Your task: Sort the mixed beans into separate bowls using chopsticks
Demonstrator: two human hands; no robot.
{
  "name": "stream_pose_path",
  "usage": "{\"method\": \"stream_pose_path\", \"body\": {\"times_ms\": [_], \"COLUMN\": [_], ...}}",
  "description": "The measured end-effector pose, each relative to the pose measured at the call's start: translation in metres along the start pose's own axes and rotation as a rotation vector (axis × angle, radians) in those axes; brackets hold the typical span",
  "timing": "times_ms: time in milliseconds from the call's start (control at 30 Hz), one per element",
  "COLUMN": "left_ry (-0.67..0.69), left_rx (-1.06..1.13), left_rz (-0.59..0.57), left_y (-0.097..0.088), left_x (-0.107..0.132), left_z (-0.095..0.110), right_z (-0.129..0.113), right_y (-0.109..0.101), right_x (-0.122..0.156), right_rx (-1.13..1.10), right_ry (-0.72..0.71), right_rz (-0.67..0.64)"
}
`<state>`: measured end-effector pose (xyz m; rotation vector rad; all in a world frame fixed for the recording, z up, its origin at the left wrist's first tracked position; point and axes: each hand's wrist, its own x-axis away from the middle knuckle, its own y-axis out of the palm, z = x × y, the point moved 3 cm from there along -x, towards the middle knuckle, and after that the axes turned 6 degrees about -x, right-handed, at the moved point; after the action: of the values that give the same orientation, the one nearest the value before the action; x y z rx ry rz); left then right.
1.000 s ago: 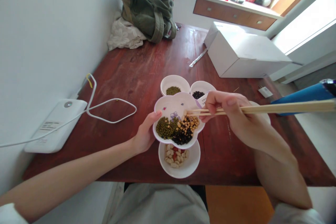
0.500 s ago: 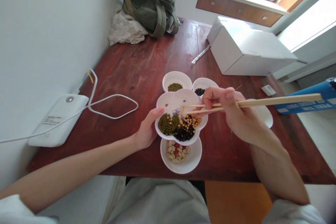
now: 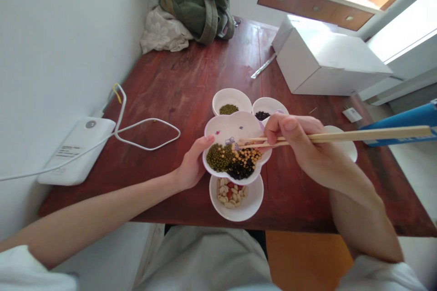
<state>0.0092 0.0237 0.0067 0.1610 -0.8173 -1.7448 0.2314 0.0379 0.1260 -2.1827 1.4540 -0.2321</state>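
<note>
My left hand (image 3: 191,163) grips the left rim of a white flower-shaped bowl (image 3: 235,123), thumb on top. Inside lie green mung beans (image 3: 218,158), black beans (image 3: 241,170) and yellow soybeans (image 3: 251,156). My right hand (image 3: 300,138) is closed round a pair of wooden chopsticks (image 3: 355,135), whose tips reach into the bowl near the soybeans; whether they pinch a bean I cannot tell. Below the flower-shaped bowl is a round white bowl (image 3: 254,202) of peanuts (image 3: 232,193). Behind it stand one bowl (image 3: 232,95) with mung beans and another (image 3: 271,103) with black beans.
Another white bowl (image 3: 344,143) is partly hidden behind my right hand. A white power bank (image 3: 78,150) with a cable (image 3: 150,120) lies left. At the back are a green bag (image 3: 194,4) and a white box (image 3: 327,59); a blue package (image 3: 403,120) is at the right.
The view has shifted slightly, so everything on the table appears a little higher. The chopstick tips have moved slightly right within the flower-shaped bowl; both hands keep their grips.
</note>
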Motion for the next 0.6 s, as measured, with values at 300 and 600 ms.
{"method": "stream_pose_path", "body": {"times_ms": [300,600], "left_ry": [-0.002,-0.002], "left_rx": [-0.002,0.009], "left_rz": [0.028,0.012], "left_y": [0.0,0.0], "left_x": [0.0,0.0], "left_z": [-0.001,-0.001], "right_z": [-0.019,-0.017], "right_y": [0.0,-0.008], "right_x": [0.003,0.01], "right_rx": [0.113,-0.108], "right_ry": [-0.063,-0.065], "right_rz": [-0.006,0.031]}}
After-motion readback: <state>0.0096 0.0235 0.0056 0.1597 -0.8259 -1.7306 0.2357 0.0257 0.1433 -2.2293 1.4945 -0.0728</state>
